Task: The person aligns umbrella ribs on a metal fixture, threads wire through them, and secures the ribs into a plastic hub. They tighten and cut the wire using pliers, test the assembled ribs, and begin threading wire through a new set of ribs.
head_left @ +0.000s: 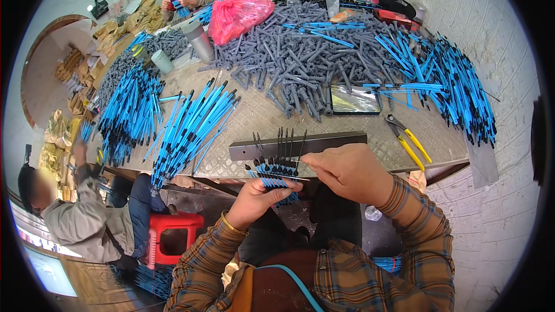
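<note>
Both forearms wear brown-orange plaid sleeves (404, 219) with dark stripes; a thin gold bracelet (229, 225) circles the left wrist.

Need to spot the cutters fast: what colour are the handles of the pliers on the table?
Yellow, on the pliers right of the metal bar; head view.

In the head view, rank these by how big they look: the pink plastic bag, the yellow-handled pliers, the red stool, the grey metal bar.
Largest to smallest:
1. grey metal bar, longest span
2. pink plastic bag
3. red stool, partly hidden and nearer the camera, so unsure against the bag
4. yellow-handled pliers
</note>
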`<act>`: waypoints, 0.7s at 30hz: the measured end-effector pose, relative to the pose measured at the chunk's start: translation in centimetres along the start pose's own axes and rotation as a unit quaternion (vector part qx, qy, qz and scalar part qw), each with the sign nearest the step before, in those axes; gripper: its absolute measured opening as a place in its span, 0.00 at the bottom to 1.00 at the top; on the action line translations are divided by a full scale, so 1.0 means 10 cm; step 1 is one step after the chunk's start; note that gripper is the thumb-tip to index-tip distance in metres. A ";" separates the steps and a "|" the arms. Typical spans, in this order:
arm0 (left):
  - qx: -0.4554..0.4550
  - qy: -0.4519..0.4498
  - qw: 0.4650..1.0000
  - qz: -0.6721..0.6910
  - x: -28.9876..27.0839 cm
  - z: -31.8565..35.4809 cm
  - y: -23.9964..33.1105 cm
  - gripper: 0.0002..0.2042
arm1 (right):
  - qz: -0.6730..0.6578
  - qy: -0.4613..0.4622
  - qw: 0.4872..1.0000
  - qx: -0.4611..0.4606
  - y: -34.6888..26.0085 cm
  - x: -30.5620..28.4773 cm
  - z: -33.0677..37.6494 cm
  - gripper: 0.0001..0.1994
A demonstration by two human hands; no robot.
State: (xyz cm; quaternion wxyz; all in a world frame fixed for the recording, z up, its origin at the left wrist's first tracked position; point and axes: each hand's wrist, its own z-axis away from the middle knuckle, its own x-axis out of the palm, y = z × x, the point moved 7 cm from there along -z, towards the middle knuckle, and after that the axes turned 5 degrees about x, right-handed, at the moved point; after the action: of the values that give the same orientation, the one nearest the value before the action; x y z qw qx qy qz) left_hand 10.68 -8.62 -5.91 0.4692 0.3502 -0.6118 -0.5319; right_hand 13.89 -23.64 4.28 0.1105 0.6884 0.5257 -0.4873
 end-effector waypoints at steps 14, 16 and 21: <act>0.034 -0.053 0.996 -0.069 0.03 -0.03 0.00 0.09 | -0.076 -0.039 0.993 0.079 0.04 0.20 0.03 0.12; 0.029 -0.059 0.996 -0.066 0.04 -0.04 -0.02 0.09 | -0.182 -0.037 0.976 0.116 0.11 0.27 0.07 0.14; 0.008 -0.048 0.997 -0.067 0.03 -0.02 -0.07 0.09 | -0.280 -0.055 0.948 0.141 0.11 0.36 0.06 0.13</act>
State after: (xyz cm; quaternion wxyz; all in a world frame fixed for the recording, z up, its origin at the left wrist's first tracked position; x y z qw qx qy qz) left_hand 10.70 -9.13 -6.50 0.3994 0.3680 -0.6129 -0.5740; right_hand 14.39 -22.24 0.72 -0.0998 0.4936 0.6165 -0.6052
